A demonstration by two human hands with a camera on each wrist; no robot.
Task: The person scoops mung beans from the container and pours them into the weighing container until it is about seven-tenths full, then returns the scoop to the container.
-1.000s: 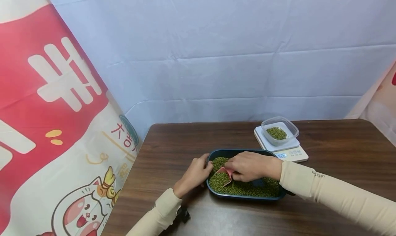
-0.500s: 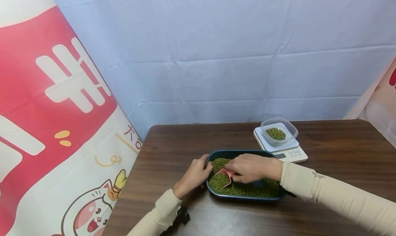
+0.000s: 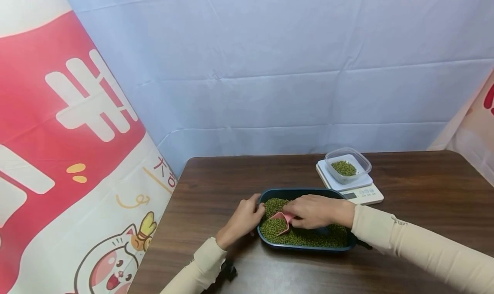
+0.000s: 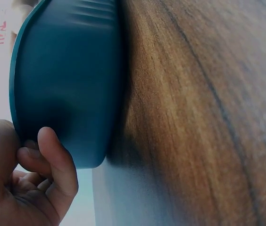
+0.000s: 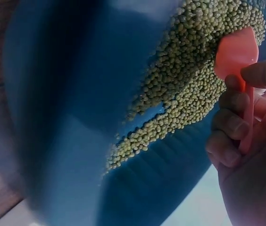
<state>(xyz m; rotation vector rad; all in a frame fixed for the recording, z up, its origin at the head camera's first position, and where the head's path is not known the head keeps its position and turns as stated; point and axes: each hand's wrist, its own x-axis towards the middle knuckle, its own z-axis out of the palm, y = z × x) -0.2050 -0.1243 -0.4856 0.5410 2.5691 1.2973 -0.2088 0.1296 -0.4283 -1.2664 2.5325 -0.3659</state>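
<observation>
My right hand grips the handle of a pink scoop, fingers curled round it in the right wrist view. The scoop's bowl lies among green mung beans and has beans in it in the head view. They fill much of a dark blue oblong tub. At the tub's left end, my left hand holds the rim; in the left wrist view its curled fingers are against the outer wall. The right hand hides part of the tub's middle and back in the head view.
Behind the tub at the right stands a white kitchen scale, its display dark. A clear plastic container with some mung beans sits on it. The brown wooden table meets a pale cloth backdrop at its far edge.
The scale's display was lit a second ago and is dark now. The scoop has shifted only slightly among the beans. Both hands keep their holds; the head view has moved a little.
</observation>
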